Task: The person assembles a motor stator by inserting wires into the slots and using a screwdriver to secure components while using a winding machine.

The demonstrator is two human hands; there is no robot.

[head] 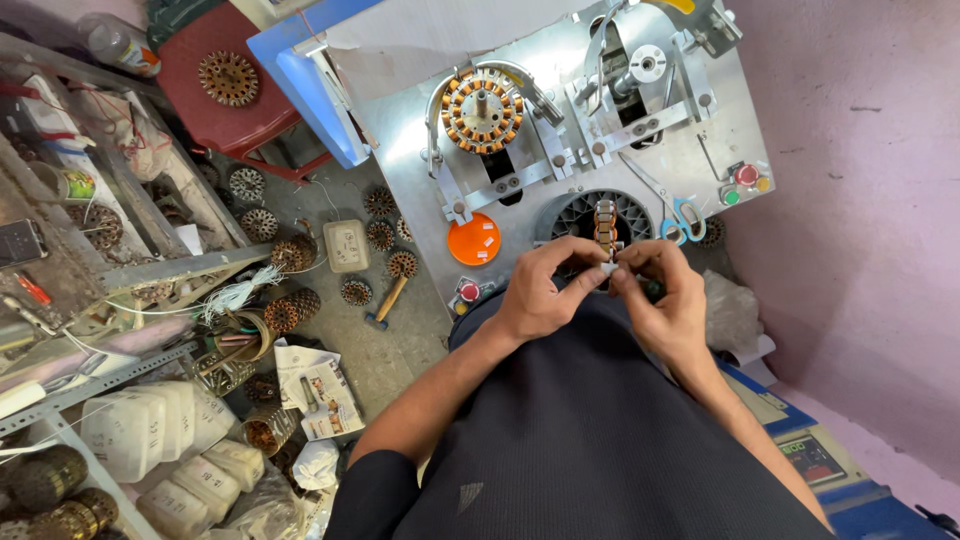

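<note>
Stator, edge-on and partly hidden, is pinched by left hand and right hand fingertips; scissors at two o'clock.

Top left, a clear plastic bottle with a red and white label lies on its side. Just below on the shelf, a small tub wears a green label. Down on the floor, white plastic jugs crowd together at lower left, faint print on their sides. Beside them, a crumpled printed paper lies open, white with dark pictures. Bottom right, a small dark screen with red digits sits in a blue-edged panel.
</note>
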